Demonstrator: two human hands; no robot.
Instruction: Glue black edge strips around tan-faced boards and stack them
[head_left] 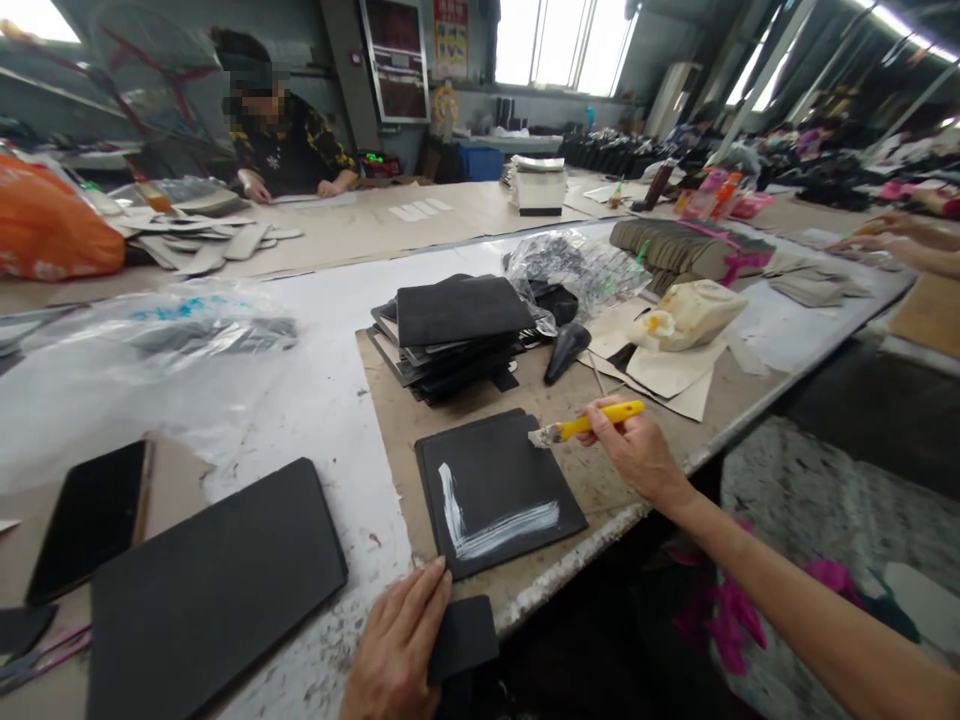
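A flat black panel [499,475] lies on brown paper near the table's front edge, with an L-shaped streak of white paste [506,528] along two of its sides. My right hand [637,450] is closed around the yellow handle of a paintbrush [592,422]. The paste-coated bristles are at the panel's right side, near its far corner. My left hand [401,635] has its fingers stretched out flat, tips at the panel's near left corner. Beside that hand is a small black piece [465,635]; whether the hidden thumb holds it I cannot tell.
A stack of black panels [461,315] stands behind. A black cone-shaped thing [566,352] and a pale paste-stained container [694,315] are to its right. At left lie a large black board [217,580], a phone [90,515] and scissors [45,660]. A person [292,150] works across the table.
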